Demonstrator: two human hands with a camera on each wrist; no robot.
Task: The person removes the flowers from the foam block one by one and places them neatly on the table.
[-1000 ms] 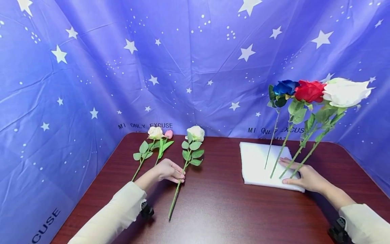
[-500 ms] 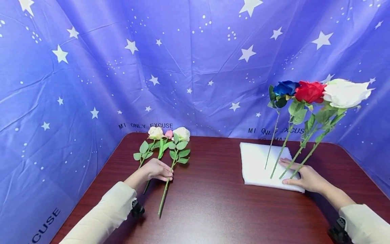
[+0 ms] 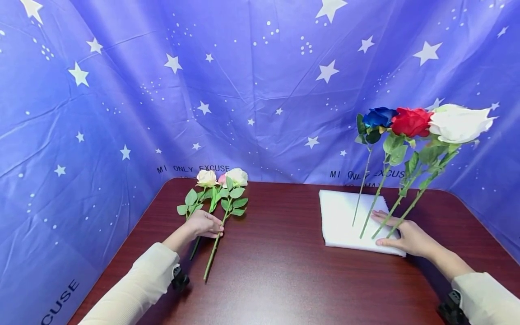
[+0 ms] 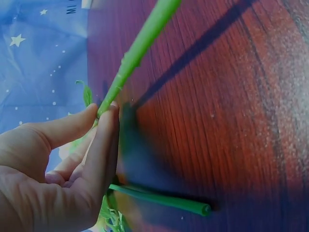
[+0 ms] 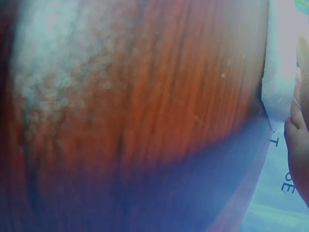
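Note:
At the table's left, my left hand [image 3: 204, 224] pinches the green stem [image 4: 140, 46] of a white rose [image 3: 237, 177] between thumb and fingers. Just beyond that hand lie a cream rose [image 3: 206, 178] and a pink tulip [image 3: 221, 179], the tulip partly covered by the white rose. On the right, my right hand [image 3: 411, 237] rests on the edge of a white foam block [image 3: 339, 212], thumb and fingers spread. Upright or leaning in the foam stand a blue rose [image 3: 379, 117], a red rose [image 3: 412, 122] and a large white rose [image 3: 461, 123]; several stems show.
The dark red wooden table [image 3: 280, 262] runs between the two hands. A blue curtain [image 3: 252, 81] with white stars hangs behind it and along both sides. The right wrist view shows mostly tabletop, with the foam's edge [image 5: 280, 63] at the right.
My left hand has moved left with the white rose, bringing its bloom beside the cream rose and in front of the tulip. The right hand has stayed on the foam.

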